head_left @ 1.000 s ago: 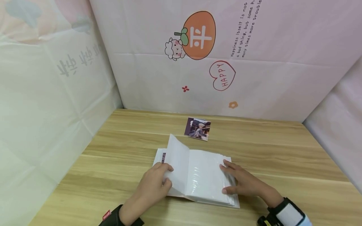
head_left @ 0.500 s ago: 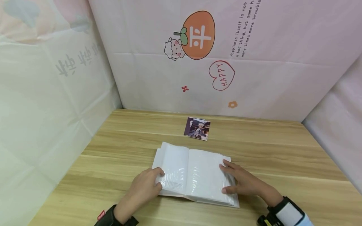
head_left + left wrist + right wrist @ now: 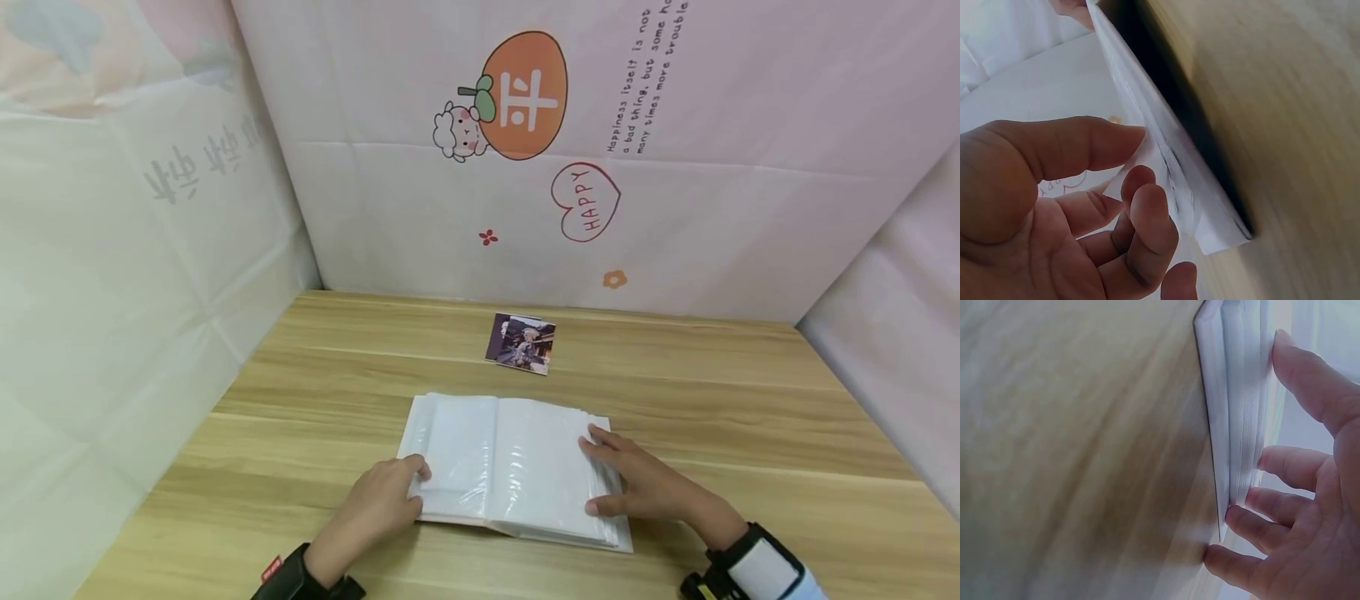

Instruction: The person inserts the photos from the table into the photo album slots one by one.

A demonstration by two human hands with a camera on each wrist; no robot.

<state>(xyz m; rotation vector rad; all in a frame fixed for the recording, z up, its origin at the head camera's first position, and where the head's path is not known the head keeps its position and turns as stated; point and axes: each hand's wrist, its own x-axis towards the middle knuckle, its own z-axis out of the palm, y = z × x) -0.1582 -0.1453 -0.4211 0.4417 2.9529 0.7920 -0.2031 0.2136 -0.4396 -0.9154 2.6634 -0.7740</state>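
Observation:
A white photo album lies open and flat on the wooden table. My left hand rests at the near left corner of its left pages. In the left wrist view the thumb and loosely curled fingertips touch the edge of the page stack without closing round it. My right hand lies flat on the right-hand pages, fingers spread. The right wrist view shows those fingers against the edge of the thick page stack. A small dark photo lies on the table just beyond the album.
Pale printed fabric walls close in the table at the back, left and right. Bare wood lies on both sides of the album and between it and the back wall.
The page my left hand held upright has swung over to the left and now lies flat. The left hand slid down to the album's near left corner. The right hand stayed in place.

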